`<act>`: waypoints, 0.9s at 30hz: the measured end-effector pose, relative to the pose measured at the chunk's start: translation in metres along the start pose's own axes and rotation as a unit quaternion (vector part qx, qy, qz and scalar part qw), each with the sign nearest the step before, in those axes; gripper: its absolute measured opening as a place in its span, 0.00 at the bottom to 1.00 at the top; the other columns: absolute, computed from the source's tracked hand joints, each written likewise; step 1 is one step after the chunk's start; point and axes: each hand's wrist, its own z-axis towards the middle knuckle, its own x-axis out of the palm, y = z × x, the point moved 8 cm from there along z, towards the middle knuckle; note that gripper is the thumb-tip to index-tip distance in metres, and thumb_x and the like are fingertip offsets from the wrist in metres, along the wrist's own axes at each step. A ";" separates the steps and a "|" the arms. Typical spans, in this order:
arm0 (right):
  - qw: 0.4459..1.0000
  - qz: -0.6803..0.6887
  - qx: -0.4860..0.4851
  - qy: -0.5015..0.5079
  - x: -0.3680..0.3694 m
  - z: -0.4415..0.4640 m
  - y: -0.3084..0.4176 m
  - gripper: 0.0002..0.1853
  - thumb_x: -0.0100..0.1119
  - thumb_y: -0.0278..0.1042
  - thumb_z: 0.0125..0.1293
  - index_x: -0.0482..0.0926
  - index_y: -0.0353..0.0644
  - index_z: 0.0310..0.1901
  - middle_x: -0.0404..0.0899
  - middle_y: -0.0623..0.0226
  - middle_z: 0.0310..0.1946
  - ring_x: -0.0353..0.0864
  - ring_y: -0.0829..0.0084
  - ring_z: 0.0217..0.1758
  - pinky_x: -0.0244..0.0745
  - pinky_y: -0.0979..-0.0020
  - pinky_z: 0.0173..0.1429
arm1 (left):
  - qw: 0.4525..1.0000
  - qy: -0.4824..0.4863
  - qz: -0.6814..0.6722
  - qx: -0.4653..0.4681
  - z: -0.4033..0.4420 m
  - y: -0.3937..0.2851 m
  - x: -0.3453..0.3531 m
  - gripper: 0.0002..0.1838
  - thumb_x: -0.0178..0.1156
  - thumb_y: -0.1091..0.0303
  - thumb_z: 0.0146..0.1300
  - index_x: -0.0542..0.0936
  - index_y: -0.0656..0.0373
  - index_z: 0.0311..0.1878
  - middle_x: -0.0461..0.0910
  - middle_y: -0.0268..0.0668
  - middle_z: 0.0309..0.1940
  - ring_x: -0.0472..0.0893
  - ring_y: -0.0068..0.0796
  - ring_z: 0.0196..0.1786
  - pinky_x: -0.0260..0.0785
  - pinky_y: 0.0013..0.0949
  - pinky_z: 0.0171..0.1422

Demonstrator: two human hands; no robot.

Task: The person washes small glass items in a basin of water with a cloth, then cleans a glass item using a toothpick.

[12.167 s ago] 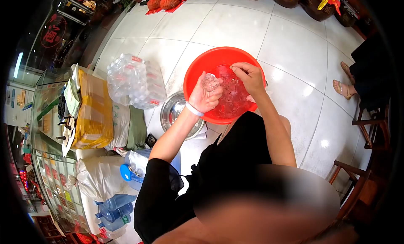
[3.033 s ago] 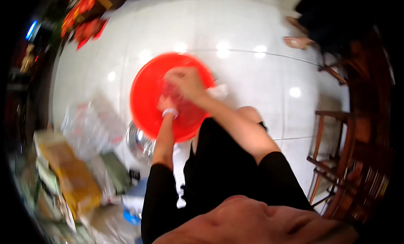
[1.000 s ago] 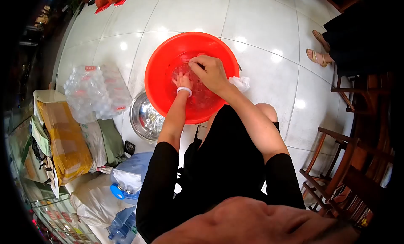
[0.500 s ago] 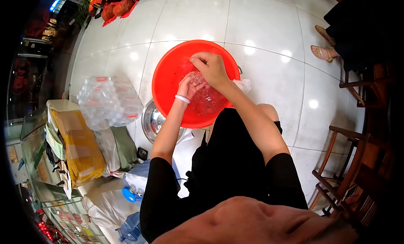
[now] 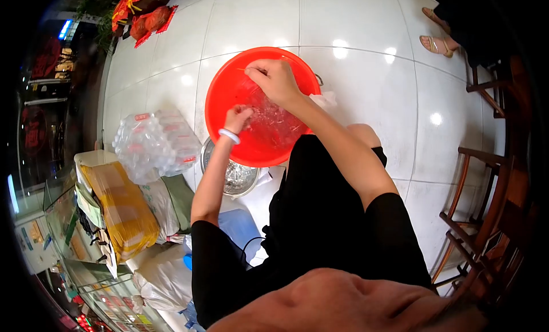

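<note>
A large red basin (image 5: 220, 94) stands on the floor before me, with a clear, glistening mass (image 5: 274, 123) inside that I cannot identify. My right hand (image 5: 273, 80) is over the basin's far part, thumb and fingers pinched together. A thin pale strand seems to stick out at its fingertips, too fine to name. Lower and to the left, my left hand (image 5: 239, 117), with a white bracelet (image 5: 229, 136) at the wrist, has its fingers curled closed over the basin. What it holds, if anything, is hidden. A steel bowl (image 5: 243, 188) with shiny contents sits partly beneath the basin's near-left rim.
Left of the basin lies a shrink-wrapped pack of bottles (image 5: 151, 143). Nearer are a yellow-taped box (image 5: 123, 209) and a white sack (image 5: 166, 280). Wooden chairs (image 5: 477, 217) stand at the right; a person's sandalled foot (image 5: 437, 45) is at the upper right.
My left hand has moved left and its fingers have closed; earlier it was more open, against the clear mass. My right hand has shifted slightly left and up. The view has moved slightly.
</note>
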 end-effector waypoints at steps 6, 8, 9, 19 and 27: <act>1.000 -0.005 -0.001 0.005 -0.004 0.000 0.005 0.08 0.55 0.30 0.55 0.77 0.32 0.29 0.72 0.65 0.14 0.67 0.84 0.18 0.63 0.79 0.24 | 0.983 0.054 0.031 0.173 -0.043 -0.109 0.003 0.07 0.54 0.71 0.52 0.73 0.64 0.34 0.76 0.34 0.23 0.71 0.17 0.22 0.61 0.20 0.22; 1.000 -0.010 0.000 0.011 -0.005 0.001 0.004 0.08 0.55 0.30 0.55 0.77 0.32 0.30 0.73 0.65 0.14 0.68 0.83 0.18 0.63 0.79 0.24 | 0.973 0.035 0.174 0.145 -0.018 -0.078 0.007 0.10 0.55 0.70 0.52 0.73 0.63 0.36 0.77 0.38 0.28 0.75 0.24 0.28 0.66 0.25 0.27; 1.000 -0.013 -0.001 0.016 0.000 -0.002 0.006 0.08 0.54 0.30 0.55 0.77 0.32 0.30 0.73 0.65 0.15 0.69 0.82 0.18 0.64 0.78 0.24 | 0.931 0.004 0.340 0.130 0.025 -0.015 0.008 0.12 0.56 0.68 0.51 0.73 0.63 0.38 0.78 0.40 0.32 0.78 0.30 0.32 0.70 0.28 0.31; 0.999 -0.024 -0.031 0.035 0.013 -0.008 0.011 0.07 0.55 0.29 0.53 0.77 0.33 0.30 0.76 0.59 0.21 0.75 0.75 0.22 0.67 0.75 0.27 | 0.957 0.037 0.283 0.049 0.015 -0.070 -0.004 0.23 0.56 0.57 0.50 0.73 0.61 0.47 0.78 0.49 0.35 0.78 0.44 0.42 0.69 0.41 0.45; 0.999 -0.005 -0.039 0.037 0.003 -0.012 0.030 0.07 0.54 0.28 0.54 0.77 0.32 0.29 0.75 0.61 0.19 0.73 0.76 0.20 0.66 0.75 0.26 | 0.876 0.107 0.465 0.069 0.025 0.015 0.011 0.22 0.53 0.58 0.52 0.73 0.64 0.46 0.76 0.53 0.39 0.76 0.47 0.44 0.68 0.41 0.47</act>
